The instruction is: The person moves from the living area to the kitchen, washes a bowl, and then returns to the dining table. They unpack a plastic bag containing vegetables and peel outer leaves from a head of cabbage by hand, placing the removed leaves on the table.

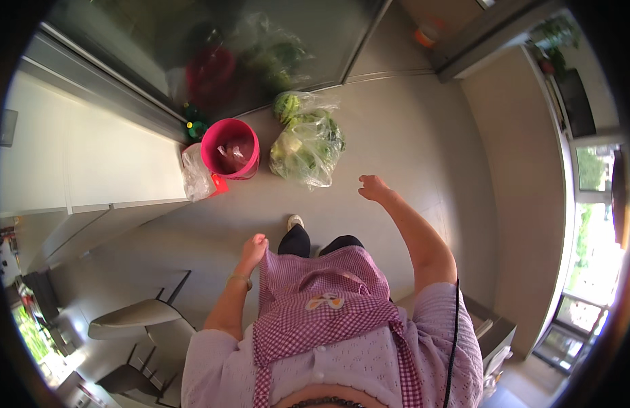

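Observation:
My left hand [254, 248] is closed on the upper left edge of a pink checked apron [320, 316], drawing that side outward. In front of me, my right hand [374, 187] hangs over the floor with nothing in it, its index finger and thumb apart. Beyond it and to its left, a clear plastic bag [312, 148] of leafy green vegetables rests on the floor. A striped watermelon [287, 107] lies at the bag's far end, partly under plastic. Left of the bag stands a pink bucket [230, 148] with something in clear plastic inside.
Beside the bucket are a whitish plastic bag [196, 173], a red box [219, 185] and green bottles [196, 129]. A dark glass panel [294, 46] rises behind them. White cabinets [116, 148] line the left, with chairs [141, 319] behind. A pale partition [519, 178] runs along the right.

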Motion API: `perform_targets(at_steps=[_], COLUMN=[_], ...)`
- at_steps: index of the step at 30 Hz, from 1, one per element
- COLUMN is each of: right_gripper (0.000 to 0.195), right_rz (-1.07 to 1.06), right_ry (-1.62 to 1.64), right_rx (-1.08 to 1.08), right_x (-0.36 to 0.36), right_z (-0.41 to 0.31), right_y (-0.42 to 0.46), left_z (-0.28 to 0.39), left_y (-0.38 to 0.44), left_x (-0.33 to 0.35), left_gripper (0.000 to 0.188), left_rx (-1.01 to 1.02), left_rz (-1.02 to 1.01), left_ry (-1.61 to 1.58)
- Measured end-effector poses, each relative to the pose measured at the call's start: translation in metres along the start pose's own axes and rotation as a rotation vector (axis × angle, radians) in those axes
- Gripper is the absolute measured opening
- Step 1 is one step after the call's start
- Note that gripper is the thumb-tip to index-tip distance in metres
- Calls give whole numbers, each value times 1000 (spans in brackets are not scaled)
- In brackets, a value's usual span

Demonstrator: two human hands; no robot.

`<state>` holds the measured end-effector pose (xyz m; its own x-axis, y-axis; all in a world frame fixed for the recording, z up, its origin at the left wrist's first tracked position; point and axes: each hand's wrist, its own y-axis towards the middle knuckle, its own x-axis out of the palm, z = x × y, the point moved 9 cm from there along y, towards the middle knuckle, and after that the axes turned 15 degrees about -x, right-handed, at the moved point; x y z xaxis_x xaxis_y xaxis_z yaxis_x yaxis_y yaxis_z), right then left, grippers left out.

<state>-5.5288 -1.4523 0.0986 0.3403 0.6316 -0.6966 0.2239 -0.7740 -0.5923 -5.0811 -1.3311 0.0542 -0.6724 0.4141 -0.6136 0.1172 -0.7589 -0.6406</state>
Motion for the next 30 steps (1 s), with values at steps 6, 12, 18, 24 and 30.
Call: perform_targets(at_steps=[6, 12, 18, 24, 30], right_gripper=[43, 49, 62, 76, 21], right_rz=[-169, -184, 39, -72, -183], right_ry=[15, -113, -336, -549, -332], right_rx=[-50, -213, -432, -351, -515], right_x=[36, 52, 29, 64, 93], right_z=[-12, -23, -32, 24, 64], right_y=[107, 239, 357, 426, 384], left_z=[106, 186, 215, 171, 154], left_y=[41, 107, 184, 246, 237], left_x=[45, 125, 193, 261, 220], left_gripper=[51, 83, 77, 65, 4], left_rx=[51, 50, 100, 129, 48], left_rz=[67, -16, 148, 133, 239], left_ry=[195, 287, 350, 755, 225])
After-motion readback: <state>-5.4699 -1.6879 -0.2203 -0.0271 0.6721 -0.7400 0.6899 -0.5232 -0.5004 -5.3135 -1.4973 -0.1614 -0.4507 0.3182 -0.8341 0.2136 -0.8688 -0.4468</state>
